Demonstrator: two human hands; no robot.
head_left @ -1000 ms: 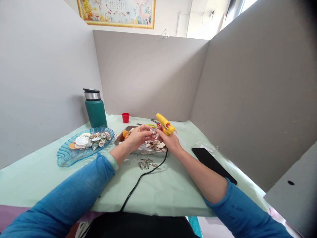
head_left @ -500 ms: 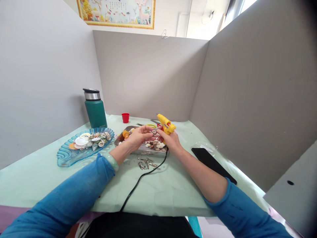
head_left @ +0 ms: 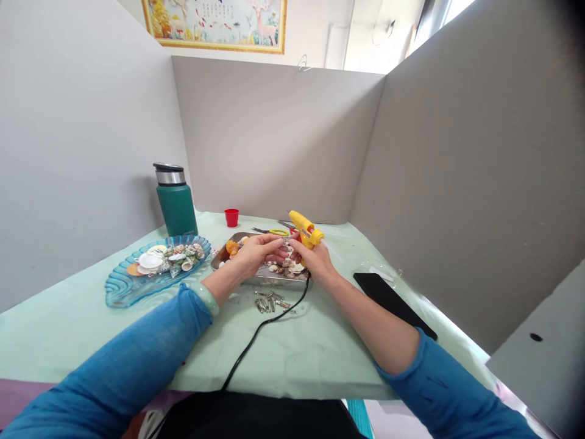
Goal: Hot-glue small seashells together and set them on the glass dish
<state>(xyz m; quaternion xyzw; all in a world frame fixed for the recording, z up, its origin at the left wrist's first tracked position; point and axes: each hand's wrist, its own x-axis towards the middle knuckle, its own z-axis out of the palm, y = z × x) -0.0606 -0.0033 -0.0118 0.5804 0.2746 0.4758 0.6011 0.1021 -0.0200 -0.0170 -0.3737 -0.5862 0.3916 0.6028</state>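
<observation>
My right hand (head_left: 316,261) is wrapped around a yellow hot glue gun (head_left: 302,225), its nozzle pointing up and to the left and a clear glue stick out of its back. Facing it, my left hand (head_left: 259,252) has thumb and fingers pinched together, almost meeting the right fingertips. A small object between the fingertips is too tiny to name. Both hands hover over a metal tray (head_left: 274,280) holding seashells (head_left: 290,267), some orange. In front of the tray lies a small pile of silvery metal clips or pins (head_left: 270,302).
A blue glass shell-shaped dish (head_left: 119,286) of seashells stands at left, near a green bottle (head_left: 176,207). Farther back are a red cup (head_left: 231,217) and yellow-handled scissors (head_left: 278,231). The gun's black cord (head_left: 249,347) crosses the table. A black phone-like slab (head_left: 393,305) lies right.
My left fingertips have shifted slightly, and the small object between the hands has turned a little. The glue gun has barely moved.
</observation>
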